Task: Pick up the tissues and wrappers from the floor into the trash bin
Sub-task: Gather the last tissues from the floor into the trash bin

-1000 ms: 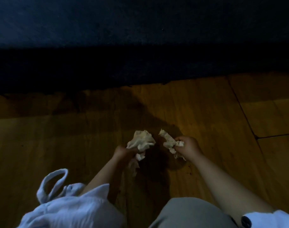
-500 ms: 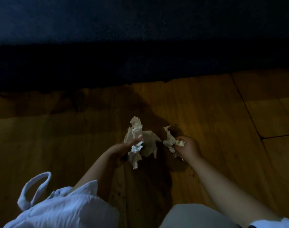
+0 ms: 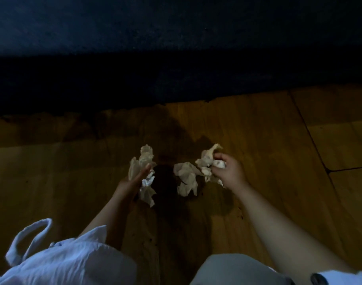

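Note:
My left hand [image 3: 132, 182] holds a bunch of crumpled pale tissues [image 3: 144, 161] above the wooden floor [image 3: 258, 130], with a whiter crinkled scrap [image 3: 148, 181] against its fingers. My right hand [image 3: 230, 171] grips another crumpled tissue wad [image 3: 206, 161]. Between the two hands is a third crumpled tissue [image 3: 186, 178], touching the left side of the right hand's wad. I cannot tell whether it is held or loose. No trash bin is in view.
A dark blue carpet [image 3: 176, 58] covers the far half of the view, its edge running across the floor. Floorboard seams [image 3: 311, 140] cross at the right. My white sleeve with a fabric loop [image 3: 52, 254] and my grey-clad knee [image 3: 237, 270] fill the bottom.
Both hands have moved apart and slightly away from me. A tissue that was in the left hand's bunch now sits between the hands, beside the right hand's wad.

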A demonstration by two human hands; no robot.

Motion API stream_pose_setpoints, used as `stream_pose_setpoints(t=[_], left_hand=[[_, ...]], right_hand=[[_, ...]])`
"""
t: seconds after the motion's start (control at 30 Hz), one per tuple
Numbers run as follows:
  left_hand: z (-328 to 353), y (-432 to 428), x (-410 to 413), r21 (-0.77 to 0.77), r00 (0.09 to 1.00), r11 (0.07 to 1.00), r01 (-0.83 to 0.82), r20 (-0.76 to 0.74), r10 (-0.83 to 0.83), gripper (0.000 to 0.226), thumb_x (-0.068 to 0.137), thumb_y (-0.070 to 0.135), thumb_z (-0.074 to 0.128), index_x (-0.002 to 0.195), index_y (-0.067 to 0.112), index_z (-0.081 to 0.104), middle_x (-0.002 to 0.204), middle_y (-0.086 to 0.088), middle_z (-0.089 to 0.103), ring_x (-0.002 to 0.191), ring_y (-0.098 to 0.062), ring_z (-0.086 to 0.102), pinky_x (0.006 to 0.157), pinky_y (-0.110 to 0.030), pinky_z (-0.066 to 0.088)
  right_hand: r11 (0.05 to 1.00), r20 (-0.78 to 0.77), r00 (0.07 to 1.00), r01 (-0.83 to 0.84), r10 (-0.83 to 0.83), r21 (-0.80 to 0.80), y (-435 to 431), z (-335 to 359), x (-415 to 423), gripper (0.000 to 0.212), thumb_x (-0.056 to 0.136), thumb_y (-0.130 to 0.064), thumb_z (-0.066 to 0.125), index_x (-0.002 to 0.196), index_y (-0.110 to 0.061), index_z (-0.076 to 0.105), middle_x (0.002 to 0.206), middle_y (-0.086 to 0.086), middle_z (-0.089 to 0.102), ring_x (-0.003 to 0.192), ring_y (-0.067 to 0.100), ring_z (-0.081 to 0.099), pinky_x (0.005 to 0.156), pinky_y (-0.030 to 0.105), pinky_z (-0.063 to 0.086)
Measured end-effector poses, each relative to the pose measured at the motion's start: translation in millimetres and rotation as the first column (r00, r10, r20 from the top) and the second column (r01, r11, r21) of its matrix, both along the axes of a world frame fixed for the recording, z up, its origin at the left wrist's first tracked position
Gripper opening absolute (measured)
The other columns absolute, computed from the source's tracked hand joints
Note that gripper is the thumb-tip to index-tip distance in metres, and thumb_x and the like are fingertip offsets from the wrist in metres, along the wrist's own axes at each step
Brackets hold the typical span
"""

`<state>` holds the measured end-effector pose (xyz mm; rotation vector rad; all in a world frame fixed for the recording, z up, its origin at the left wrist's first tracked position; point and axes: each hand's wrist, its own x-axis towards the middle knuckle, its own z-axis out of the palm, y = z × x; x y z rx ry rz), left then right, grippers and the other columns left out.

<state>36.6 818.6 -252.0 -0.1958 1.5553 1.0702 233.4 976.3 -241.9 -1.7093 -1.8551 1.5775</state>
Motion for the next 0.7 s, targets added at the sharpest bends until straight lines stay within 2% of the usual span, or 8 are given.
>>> stream_pose_setpoints(t=[0.1,0.2,0.3,0.4,0.47,0.5,0.6,0.7], left_hand=[[7,-9,-5,0.036,0.999,0.999,-0.035,0.002,0.035,0.089,0.061,0.052,0.066,0.136,0.011,0.041,0.150,-0.016,0.030,0.139,-0.036,0.028,0.112,-0.055,0.028],[9,-18,-8,0.058,0.998,0.996,-0.070,0.004,0.070,0.083,0.064,0.053,0.065,0.133,0.012,0.044,0.148,-0.016,0.034,0.137,-0.036,0.031,0.111,-0.056,0.029],[11,-24,-7,0.078,0.995,0.993,-0.093,-0.022,0.095,0.082,0.064,0.053,0.067,0.133,0.014,0.046,0.146,-0.016,0.038,0.135,-0.035,0.034,0.110,-0.056,0.031],[10,-27,-5,0.091,0.995,0.991,-0.096,-0.025,0.098,0.091,0.057,0.057,0.070,0.133,0.011,0.046,0.144,-0.017,0.040,0.134,-0.036,0.037,0.110,-0.055,0.032],[11,-26,-5,0.064,0.996,0.994,-0.088,-0.016,0.089,0.077,0.072,0.053,0.065,0.131,0.008,0.046,0.144,-0.019,0.039,0.133,-0.037,0.037,0.109,-0.053,0.034],[10,-25,-4,0.056,0.996,0.994,-0.091,-0.012,0.092,0.071,0.076,0.051,0.062,0.131,0.007,0.046,0.144,-0.020,0.038,0.133,-0.038,0.037,0.108,-0.052,0.035],[10,-20,-1,0.062,0.996,0.994,-0.091,0.006,0.091,0.077,0.065,0.053,0.065,0.127,0.010,0.049,0.145,-0.019,0.038,0.133,-0.037,0.037,0.109,-0.054,0.033],[11,-15,4,0.086,0.995,0.991,-0.102,0.013,0.101,0.064,0.060,0.053,0.066,0.111,0.015,0.054,0.143,-0.017,0.040,0.133,-0.036,0.036,0.110,-0.054,0.032]], right_hand=[[0.957,0.011,0.960,-0.277,0.279,-0.091,-17,-7,-32,0.060,0.084,0.003,0.059,0.139,-0.006,0.037,0.134,0.014,0.049,0.110,0.019,0.052,0.077,0.016,0.046],[0.864,0.277,0.828,-0.504,0.488,-0.015,-26,-29,-52,0.058,0.088,-0.008,0.057,0.141,-0.012,0.035,0.147,0.011,0.032,0.133,0.027,0.038,0.103,0.033,0.037],[0.877,0.342,0.836,-0.476,0.430,0.061,-19,-43,-56,0.041,0.092,-0.010,0.051,0.132,-0.012,0.044,0.138,0.005,0.040,0.125,0.024,0.044,0.094,0.030,0.040],[0.956,0.240,0.934,-0.287,0.266,0.056,-6,-39,-55,0.028,0.091,-0.012,0.053,0.118,-0.011,0.057,0.120,0.010,0.057,0.110,0.027,0.056,0.090,0.032,0.046],[0.990,0.134,0.983,-0.131,0.124,0.044,4,-21,-51,0.035,0.088,-0.006,0.057,0.123,-0.006,0.055,0.117,0.012,0.059,0.110,0.026,0.056,0.084,0.030,0.046],[0.992,0.086,0.989,-0.126,0.123,0.028,7,-10,-48,0.039,0.087,-0.003,0.058,0.126,-0.004,0.052,0.116,0.010,0.058,0.110,0.024,0.055,0.079,0.027,0.044],[0.934,0.040,0.936,-0.347,0.351,-0.080,3,10,-41,0.050,0.082,0.002,0.062,0.130,-0.006,0.048,0.124,0.012,0.056,0.113,0.024,0.055,0.074,0.024,0.045],[0.789,0.146,0.777,-0.589,0.613,-0.177,-24,1,-40,0.058,0.083,-0.003,0.063,0.136,-0.016,0.043,0.137,0.007,0.046,0.120,0.020,0.050,0.089,0.028,0.048]])
